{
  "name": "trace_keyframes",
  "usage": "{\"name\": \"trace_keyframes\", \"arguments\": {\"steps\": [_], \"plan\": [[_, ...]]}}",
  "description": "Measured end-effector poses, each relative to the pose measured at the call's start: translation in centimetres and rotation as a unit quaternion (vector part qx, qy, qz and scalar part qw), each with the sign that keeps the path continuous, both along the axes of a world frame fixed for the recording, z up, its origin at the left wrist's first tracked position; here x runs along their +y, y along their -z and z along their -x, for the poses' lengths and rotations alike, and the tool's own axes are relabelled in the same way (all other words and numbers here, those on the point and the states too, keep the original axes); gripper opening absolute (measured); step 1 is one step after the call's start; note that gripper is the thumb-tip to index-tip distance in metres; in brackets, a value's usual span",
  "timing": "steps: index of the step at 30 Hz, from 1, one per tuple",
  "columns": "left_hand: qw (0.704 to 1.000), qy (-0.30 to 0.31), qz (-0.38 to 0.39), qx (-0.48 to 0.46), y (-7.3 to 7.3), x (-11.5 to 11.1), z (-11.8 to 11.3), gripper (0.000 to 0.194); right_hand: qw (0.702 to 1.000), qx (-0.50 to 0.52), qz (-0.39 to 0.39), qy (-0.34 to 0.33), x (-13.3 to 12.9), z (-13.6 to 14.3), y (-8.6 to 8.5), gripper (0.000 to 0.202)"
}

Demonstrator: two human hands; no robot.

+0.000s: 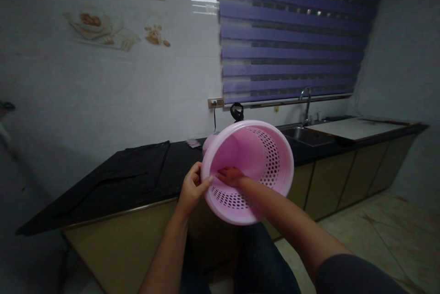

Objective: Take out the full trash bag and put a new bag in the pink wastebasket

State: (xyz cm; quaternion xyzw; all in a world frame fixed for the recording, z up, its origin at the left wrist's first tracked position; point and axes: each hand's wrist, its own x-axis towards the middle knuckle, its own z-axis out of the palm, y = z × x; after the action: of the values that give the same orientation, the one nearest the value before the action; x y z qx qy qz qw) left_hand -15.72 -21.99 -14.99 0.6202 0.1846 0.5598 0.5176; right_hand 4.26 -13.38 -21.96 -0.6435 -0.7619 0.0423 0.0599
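A pink plastic basket [287, 156] with rows of round holes in its wall is tilted so that its wide mouth faces me. My left hand [193, 187] grips the left side of its rim, with the thumb on the inner face and the fingers curled outside. Inside the basket is my right hand [231, 176], its fingers stretched toward the left inner wall. It seems to rest on that wall, and I see nothing held in it. The basket's outer bottom is hidden from me.
Behind the basket runs a black countertop [178, 159] with a sink [305, 136] and tap [307, 106]. A pale board [357, 127] lies to the right. A dark flat sheet [137, 166] covers the left part. A plug and cord [214, 106] hang at the wall.
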Motion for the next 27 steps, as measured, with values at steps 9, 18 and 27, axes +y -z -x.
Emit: {"name": "trace_keyframes", "arguments": {"steps": [9, 18, 27], "plan": [[0.998, -0.056, 0.015, 0.006, -0.7, -0.3, 0.2, 0.026, 1.000, 0.007, 0.003, 0.001, 0.0, -0.1, 0.0, 0.060], [0.996, -0.089, 0.016, 0.008, -0.5, -0.2, 0.4, 0.025, 1.000, -0.009, 0.007, -0.002, 0.3, -0.1, 0.0, 0.062], [0.992, -0.114, 0.050, 0.031, 0.5, -0.2, 0.2, 0.033, 1.000, -0.005, 0.005, -0.010, 0.0, 0.0, -0.2, 0.059]]}}
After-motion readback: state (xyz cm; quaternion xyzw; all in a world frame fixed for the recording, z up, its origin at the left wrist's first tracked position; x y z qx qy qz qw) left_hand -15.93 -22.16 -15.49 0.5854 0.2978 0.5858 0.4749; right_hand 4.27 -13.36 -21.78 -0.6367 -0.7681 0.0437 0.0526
